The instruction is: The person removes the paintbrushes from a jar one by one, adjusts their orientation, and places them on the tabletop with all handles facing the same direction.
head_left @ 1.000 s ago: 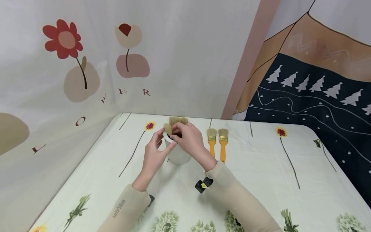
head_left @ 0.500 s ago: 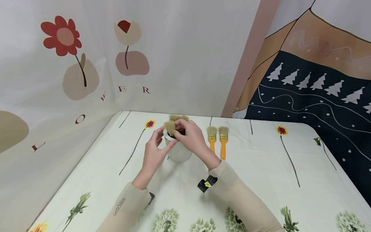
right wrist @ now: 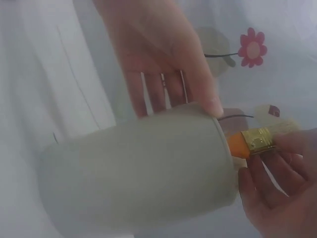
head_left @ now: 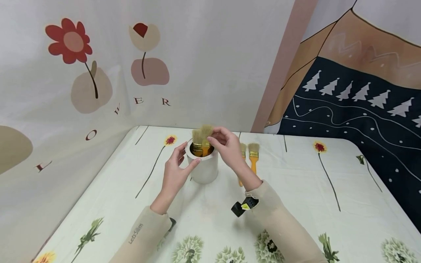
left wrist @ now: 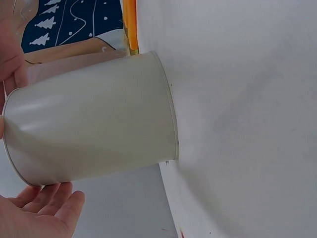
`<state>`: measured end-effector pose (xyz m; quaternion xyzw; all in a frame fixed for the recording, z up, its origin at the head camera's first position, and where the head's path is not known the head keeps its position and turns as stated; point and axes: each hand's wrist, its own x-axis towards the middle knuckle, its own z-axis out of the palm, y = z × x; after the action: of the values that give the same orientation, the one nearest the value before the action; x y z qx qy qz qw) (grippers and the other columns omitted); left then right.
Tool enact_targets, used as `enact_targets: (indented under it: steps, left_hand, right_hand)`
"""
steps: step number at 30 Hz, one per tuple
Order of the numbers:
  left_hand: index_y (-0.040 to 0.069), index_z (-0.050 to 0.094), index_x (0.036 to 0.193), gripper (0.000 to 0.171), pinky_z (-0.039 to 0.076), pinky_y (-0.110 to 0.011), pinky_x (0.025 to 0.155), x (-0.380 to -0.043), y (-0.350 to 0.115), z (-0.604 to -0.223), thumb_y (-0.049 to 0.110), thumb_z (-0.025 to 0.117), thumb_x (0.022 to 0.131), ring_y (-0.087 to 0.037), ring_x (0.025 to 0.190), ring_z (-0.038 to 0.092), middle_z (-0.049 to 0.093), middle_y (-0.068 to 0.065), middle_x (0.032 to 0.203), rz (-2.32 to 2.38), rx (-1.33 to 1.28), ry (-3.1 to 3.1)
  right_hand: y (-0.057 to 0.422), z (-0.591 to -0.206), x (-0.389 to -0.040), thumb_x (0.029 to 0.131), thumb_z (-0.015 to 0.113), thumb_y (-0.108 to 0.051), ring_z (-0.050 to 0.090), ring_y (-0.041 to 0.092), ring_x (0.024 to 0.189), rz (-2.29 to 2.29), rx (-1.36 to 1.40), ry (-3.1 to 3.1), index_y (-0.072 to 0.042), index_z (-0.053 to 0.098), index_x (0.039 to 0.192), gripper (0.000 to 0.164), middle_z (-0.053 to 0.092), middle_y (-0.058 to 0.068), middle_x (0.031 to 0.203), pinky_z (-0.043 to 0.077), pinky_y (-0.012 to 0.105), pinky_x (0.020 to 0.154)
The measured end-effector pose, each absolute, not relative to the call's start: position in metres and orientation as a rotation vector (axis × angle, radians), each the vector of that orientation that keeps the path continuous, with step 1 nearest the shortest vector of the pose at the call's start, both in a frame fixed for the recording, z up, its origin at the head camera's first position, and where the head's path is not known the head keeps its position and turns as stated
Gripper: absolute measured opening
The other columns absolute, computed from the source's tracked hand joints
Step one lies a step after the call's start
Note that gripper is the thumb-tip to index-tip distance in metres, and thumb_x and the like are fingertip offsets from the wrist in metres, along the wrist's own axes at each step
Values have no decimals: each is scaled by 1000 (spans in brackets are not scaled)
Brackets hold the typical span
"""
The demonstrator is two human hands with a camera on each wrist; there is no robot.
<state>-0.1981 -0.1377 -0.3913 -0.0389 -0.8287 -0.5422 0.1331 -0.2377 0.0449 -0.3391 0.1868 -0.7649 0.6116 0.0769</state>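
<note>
In the head view a pale cylindrical container stands upright on the table. My left hand holds it near the rim, thumb in front and fingers at the left side. My right hand pinches a flat paintbrush by its bristle end, its orange handle going down into the container. Another paintbrush stands bristles up inside, left of the held one; the handles' lower parts are hidden. The right wrist view shows the held brush's gold ferrule just outside the rim, between my right thumb and fingers.
Two more paintbrushes lie on the table to the right: one brush in plain sight, the other brush partly behind my right wrist. A flower-printed cloth covers the table. Printed fabric walls rise behind it.
My right hand has shifted right from over the container's mouth, uncovering the opening. The held brush now rises at the right of the mouth. My left hand stays at the rim.
</note>
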Motion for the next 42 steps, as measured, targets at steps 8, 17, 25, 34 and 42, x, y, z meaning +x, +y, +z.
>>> enact_targets:
  steps: [8, 17, 25, 34, 42]
  left_hand:
    - [8, 42, 149, 72, 42, -46, 117, -199, -137, -392, 28, 77, 89, -32, 140, 47, 46, -12, 154, -1572, -101, -2401]
    - [8, 42, 149, 73, 43, -46, 117, -198, -138, -391, 27, 77, 88, -32, 140, 48, 47, -12, 154, -1578, -114, -2392]
    - [8, 42, 149, 72, 43, -46, 117, -198, -138, -392, 27, 77, 88, -33, 139, 49, 47, -13, 153, -1575, -116, -2389]
    - [8, 42, 149, 72, 42, -46, 118, -197, -139, -392, 26, 77, 88, -33, 139, 49, 47, -14, 153, -1592, -120, -2384]
    - [8, 42, 149, 72, 42, -45, 118, -197, -138, -391, 25, 77, 88, -32, 139, 49, 47, -13, 153, -1587, -117, -2383]
  right_hand:
    - [59, -327, -238, 96, 63, -5, 71, 13, 89, 1965, 495, -2057, 3, 61, 115, 20, 69, 23, 105, 64, 31, 83]
    - [77, -306, -234, 94, 64, 1, 70, 5, 84, 1981, 470, -1849, 5, 60, 116, 23, 68, -9, 91, 64, 30, 79]
    - [94, -296, -234, 93, 65, 1, 70, 7, 85, 1995, 423, -1757, 2, 61, 119, 26, 69, -10, 90, 64, 25, 76]
    - [112, -290, -236, 94, 64, -2, 69, 6, 86, 1929, 342, -1763, 0, 61, 120, 26, 68, -13, 89, 63, 22, 76]
    - [127, -289, -240, 95, 65, -5, 69, 8, 91, 1884, 258, -1789, -3, 62, 121, 26, 68, -13, 92, 63, 23, 79]
